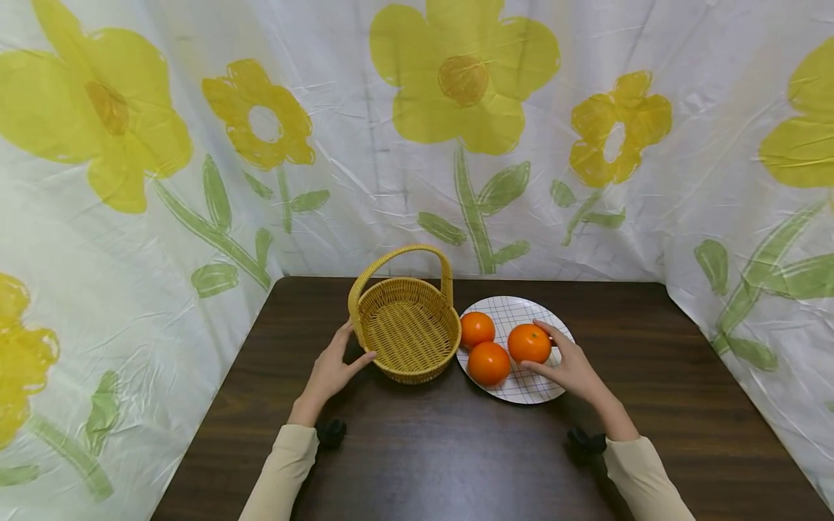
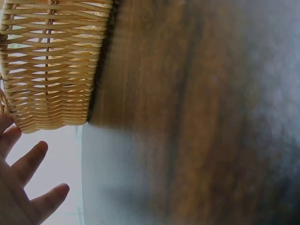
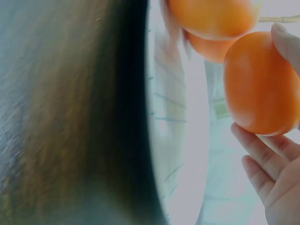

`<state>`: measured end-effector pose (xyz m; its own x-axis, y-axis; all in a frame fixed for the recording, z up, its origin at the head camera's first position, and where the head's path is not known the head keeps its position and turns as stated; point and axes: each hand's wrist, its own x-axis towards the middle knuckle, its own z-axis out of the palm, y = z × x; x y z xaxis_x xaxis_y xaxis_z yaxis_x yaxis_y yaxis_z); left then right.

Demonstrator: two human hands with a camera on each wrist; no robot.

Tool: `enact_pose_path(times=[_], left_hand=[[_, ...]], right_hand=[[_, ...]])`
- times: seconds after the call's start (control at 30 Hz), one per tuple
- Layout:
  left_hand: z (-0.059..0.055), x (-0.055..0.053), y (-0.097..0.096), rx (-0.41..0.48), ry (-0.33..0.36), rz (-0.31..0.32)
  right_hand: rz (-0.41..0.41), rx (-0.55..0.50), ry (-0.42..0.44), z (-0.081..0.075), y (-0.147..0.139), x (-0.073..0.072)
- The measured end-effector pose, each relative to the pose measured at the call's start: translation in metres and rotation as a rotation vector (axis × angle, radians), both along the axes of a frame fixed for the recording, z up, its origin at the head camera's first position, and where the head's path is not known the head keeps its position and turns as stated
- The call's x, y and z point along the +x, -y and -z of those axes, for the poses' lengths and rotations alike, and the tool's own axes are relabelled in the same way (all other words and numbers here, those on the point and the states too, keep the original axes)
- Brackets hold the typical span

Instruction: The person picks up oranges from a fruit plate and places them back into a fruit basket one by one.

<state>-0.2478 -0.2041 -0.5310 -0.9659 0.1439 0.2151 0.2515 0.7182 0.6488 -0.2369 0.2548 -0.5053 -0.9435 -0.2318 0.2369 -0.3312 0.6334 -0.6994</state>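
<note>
Sleeves are seen nearest, pale and long, with a small black device worn at each wrist. Beneath them is spread a dark wood table. By the right hand one orange is grasped, pinched between the thumb on one side and the fingertips on the other. It is held over the right part of a plate, and in the right wrist view it is shown raised off it, with background visible between.

On the plate, which is round, white and marked with a thin dark grid, two more oranges are borne at the left side, one set nearer and one behind. By the left hand the left side of a basket is touched, the thumb laid toward the front and the fingers loosely spread rather than clenched. The basket is stood upright just left of the plate; it is woven in yellow, its floor is exposed, and it is spanned by an arched handle.

Behind the table is hung a white curtain, printed with yellow flowers and green leaves.
</note>
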Motion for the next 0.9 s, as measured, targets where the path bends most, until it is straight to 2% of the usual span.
enact_pose_path(times=[0.43, 0.9], left_hand=[[-0.003, -0.004, 0.003, -0.058, -0.012, -0.009], [0.001, -0.002, 0.003, -0.039, -0.022, -0.001]], right_hand=[[-0.017, -0.044, -0.020, -0.009, 0.012, -0.009], [-0.043, -0.059, -0.024, -0.021, 0.023, -0.015]])
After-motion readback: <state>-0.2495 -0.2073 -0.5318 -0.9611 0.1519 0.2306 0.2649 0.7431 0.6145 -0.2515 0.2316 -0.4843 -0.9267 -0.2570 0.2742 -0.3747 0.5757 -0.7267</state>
